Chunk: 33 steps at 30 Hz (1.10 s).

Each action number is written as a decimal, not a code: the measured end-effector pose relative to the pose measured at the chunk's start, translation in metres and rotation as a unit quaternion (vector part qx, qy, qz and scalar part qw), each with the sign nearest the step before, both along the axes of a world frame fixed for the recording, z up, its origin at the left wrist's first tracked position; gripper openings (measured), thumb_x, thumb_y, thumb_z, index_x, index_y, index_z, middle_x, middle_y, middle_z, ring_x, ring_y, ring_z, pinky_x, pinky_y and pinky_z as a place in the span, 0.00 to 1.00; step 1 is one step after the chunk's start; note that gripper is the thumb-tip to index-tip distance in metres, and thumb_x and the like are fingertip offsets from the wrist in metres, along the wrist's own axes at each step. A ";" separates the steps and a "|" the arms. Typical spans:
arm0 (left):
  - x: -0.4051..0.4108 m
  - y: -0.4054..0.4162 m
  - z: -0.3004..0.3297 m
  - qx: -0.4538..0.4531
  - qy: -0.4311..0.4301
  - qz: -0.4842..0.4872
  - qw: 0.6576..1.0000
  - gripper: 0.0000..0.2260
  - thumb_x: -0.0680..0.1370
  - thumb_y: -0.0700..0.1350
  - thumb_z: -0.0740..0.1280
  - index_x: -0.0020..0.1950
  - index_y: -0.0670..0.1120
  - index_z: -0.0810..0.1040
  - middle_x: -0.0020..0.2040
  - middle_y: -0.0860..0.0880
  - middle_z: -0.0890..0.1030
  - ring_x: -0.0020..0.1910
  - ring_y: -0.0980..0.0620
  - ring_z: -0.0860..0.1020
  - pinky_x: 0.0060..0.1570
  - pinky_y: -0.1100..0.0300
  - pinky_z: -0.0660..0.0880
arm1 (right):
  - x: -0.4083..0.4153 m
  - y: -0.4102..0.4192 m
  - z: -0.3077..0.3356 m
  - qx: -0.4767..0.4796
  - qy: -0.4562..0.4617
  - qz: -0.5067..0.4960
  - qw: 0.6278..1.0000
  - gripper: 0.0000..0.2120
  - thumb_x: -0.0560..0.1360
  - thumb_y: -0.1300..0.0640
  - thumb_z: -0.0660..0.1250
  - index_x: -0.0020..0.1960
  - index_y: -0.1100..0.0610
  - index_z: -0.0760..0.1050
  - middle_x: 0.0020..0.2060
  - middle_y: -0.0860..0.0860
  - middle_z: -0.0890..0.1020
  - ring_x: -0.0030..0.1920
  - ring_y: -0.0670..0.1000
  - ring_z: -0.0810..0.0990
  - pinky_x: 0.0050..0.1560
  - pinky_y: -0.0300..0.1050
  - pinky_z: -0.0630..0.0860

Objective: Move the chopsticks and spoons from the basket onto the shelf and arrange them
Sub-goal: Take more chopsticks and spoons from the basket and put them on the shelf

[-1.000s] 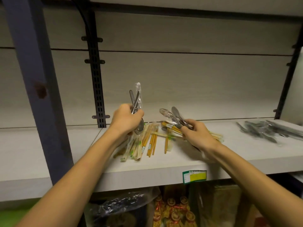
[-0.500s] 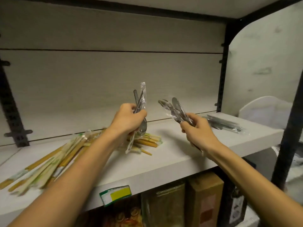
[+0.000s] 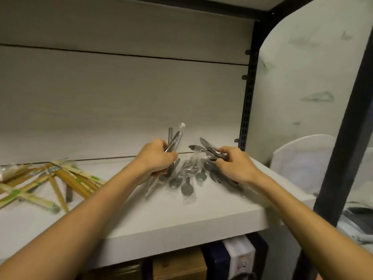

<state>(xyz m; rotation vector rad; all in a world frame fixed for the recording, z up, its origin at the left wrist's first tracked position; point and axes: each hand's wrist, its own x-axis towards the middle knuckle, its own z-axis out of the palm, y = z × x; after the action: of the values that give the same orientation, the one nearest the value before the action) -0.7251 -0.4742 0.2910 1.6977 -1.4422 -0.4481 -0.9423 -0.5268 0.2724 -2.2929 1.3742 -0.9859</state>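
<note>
My left hand [image 3: 156, 158] grips a bundle of plastic-wrapped metal spoons [image 3: 174, 139], handles pointing up. My right hand [image 3: 235, 166] grips a second bundle of wrapped spoons [image 3: 203, 147] that fans out to the left. Both hands hover just above a pile of wrapped spoons [image 3: 186, 182] lying on the white shelf [image 3: 181, 219] near its right end. A loose heap of wrapped wooden chopsticks [image 3: 50, 180] lies on the shelf's left part. The basket is out of view.
A black slotted upright [image 3: 247, 98] stands at the shelf's back right corner, and a thick dark post [image 3: 343, 142] rises at the front right. A white rounded object [image 3: 300, 158] sits beyond the shelf's right end. Cardboard boxes [image 3: 179, 265] fill the level below.
My view has swung right along the shelf. Both hands carried their spoon bundles from over the chopsticks to above the spoon pile at the right end.
</note>
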 end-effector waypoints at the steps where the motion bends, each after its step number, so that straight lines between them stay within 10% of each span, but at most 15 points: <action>1: -0.006 -0.006 -0.003 0.002 -0.009 0.010 1.000 0.04 0.74 0.42 0.65 0.47 0.44 0.74 0.30 0.45 0.76 0.22 0.50 0.72 0.20 0.64 0.64 | -0.002 -0.007 0.001 -0.001 0.027 0.003 1.000 0.06 0.75 0.54 0.63 0.50 0.47 0.77 0.36 0.45 0.81 0.39 0.49 0.79 0.39 0.43 0.73; 7: -0.021 -0.027 -0.012 0.023 -0.117 0.070 0.990 0.13 0.74 0.47 0.67 0.57 0.46 0.74 0.51 0.45 0.79 0.48 0.45 0.76 0.44 0.57 0.72 | -0.012 -0.031 0.004 -0.020 0.097 0.049 0.994 0.07 0.71 0.52 0.66 0.48 0.46 0.76 0.36 0.44 0.79 0.42 0.51 0.77 0.41 0.45 0.73; 15: -0.023 -0.022 -0.014 0.012 -0.131 0.108 0.985 0.15 0.70 0.46 0.72 0.51 0.46 0.69 0.47 0.48 0.75 0.40 0.50 0.72 0.31 0.63 0.64 | -0.025 -0.035 0.000 -0.005 0.095 0.136 0.986 0.23 0.68 0.52 0.72 0.62 0.50 0.75 0.47 0.45 0.80 0.48 0.49 0.78 0.47 0.41 0.74; 22: -0.018 -0.019 -0.018 0.036 -0.163 0.097 0.981 0.31 0.72 0.48 0.71 0.72 0.43 0.64 0.63 0.42 0.75 0.54 0.47 0.73 0.49 0.58 0.70 | -0.041 -0.032 0.002 -0.044 0.105 0.163 0.980 0.29 0.69 0.45 0.72 0.68 0.43 0.71 0.47 0.34 0.74 0.49 0.40 0.75 0.43 0.24 0.65; 33: -0.002 0.015 -0.020 0.009 -0.254 0.059 0.965 0.22 0.76 0.54 0.66 0.69 0.50 0.71 0.66 0.49 0.76 0.65 0.47 0.72 0.59 0.59 0.68 | -0.023 -0.018 0.008 -0.146 0.071 0.094 0.982 0.21 0.75 0.46 0.63 0.66 0.49 0.73 0.60 0.49 0.79 0.61 0.50 0.76 0.61 0.49 0.72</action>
<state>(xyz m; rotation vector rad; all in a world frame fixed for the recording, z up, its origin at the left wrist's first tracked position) -0.7272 -0.4596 0.2710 1.9924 -1.6774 0.0525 -0.9656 -0.5443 0.2801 -2.6979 1.0960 -1.0398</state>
